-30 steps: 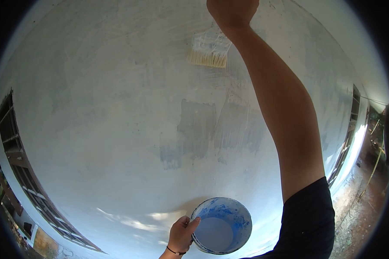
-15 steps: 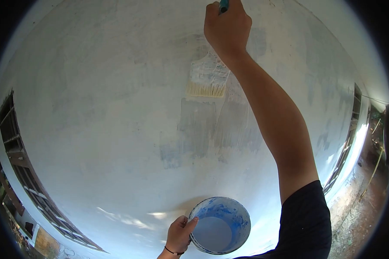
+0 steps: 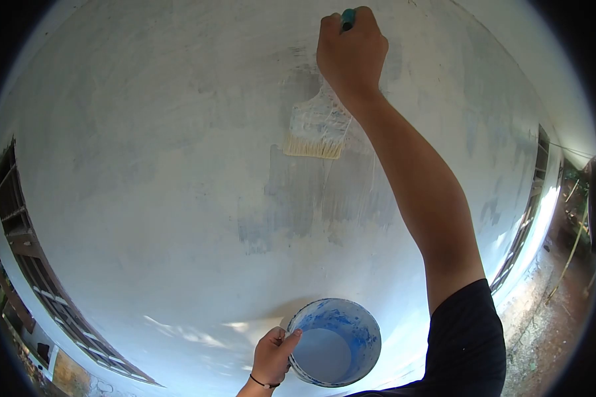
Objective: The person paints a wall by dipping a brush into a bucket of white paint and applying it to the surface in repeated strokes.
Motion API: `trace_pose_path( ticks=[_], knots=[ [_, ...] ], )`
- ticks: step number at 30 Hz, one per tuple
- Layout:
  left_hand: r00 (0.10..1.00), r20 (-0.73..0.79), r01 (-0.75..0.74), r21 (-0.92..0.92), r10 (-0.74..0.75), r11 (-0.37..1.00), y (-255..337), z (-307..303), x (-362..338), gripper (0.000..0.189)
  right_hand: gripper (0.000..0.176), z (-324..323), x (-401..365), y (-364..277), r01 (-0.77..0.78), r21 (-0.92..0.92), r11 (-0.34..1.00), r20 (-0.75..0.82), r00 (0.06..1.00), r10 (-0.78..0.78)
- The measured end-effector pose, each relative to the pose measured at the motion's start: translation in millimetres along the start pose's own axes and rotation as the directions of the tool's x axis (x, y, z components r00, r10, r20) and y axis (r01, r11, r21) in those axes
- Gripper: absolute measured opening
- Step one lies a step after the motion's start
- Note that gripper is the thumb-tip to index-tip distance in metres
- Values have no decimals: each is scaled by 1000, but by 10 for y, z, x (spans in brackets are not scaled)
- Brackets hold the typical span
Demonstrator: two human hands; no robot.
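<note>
Bucket (image 3: pixel 364 336), pale liquid (image 3: pixel 322 354) inside, rim (image 3: pixel 343 300) in pinching left hand (image 3: pixel 271 358), brush (image 3: pixel 318 126) in clenched right hand (image 3: pixel 354 56)

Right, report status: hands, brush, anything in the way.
Right hand gripping brush. Left hand holding paint bucket. Brush bristle-end down, at top of grey patches on wall. No obstruction visible.

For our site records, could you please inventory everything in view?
paintbrush: one, whitish, upper middle
bucket: one, whitish, blue-smeared, bottom middle
liquid: one pool, pale, inside bucket
wall: one, whitish, greyer patches, across view
left window: one, dark, left edge
right window: one, dark, right edge
pole: one, yellowish, far right
ground: one stretch, brownish, lower right
clutter: count unclear, dark, far left
sleeve: one, black, lower right
wristband: one, black, left wrist
left hand: one, at bucket's rim
right hand: one, gripping paintbrush
</note>
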State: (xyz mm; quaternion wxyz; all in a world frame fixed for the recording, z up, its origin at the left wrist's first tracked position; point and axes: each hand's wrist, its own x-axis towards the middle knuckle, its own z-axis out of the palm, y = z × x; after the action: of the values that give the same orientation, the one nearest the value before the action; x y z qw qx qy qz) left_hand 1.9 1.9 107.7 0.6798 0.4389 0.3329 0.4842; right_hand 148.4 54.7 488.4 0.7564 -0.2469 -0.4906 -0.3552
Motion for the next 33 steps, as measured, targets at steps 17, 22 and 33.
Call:
trace_pose_path(
  ticks=[17, 22, 33],
  knots=[
    [997, -67, 39, 18, -37, 999, 10, 55, -24, 31, 16, 253, 235, 169, 106, 69, 992, -35, 994, -104],
    [996, -84, 13, -51, -17, 999, -124, 14, -18, 31, 18, 216, 1042, -184, 188, -14, 982, -309, 933, -183],
    [993, -108, 56, 40, -52, 998, -87, 66, -24, 32, 26, -873, 365, 145, -84, 182, 980, -226, 966, 125]
  ],
)
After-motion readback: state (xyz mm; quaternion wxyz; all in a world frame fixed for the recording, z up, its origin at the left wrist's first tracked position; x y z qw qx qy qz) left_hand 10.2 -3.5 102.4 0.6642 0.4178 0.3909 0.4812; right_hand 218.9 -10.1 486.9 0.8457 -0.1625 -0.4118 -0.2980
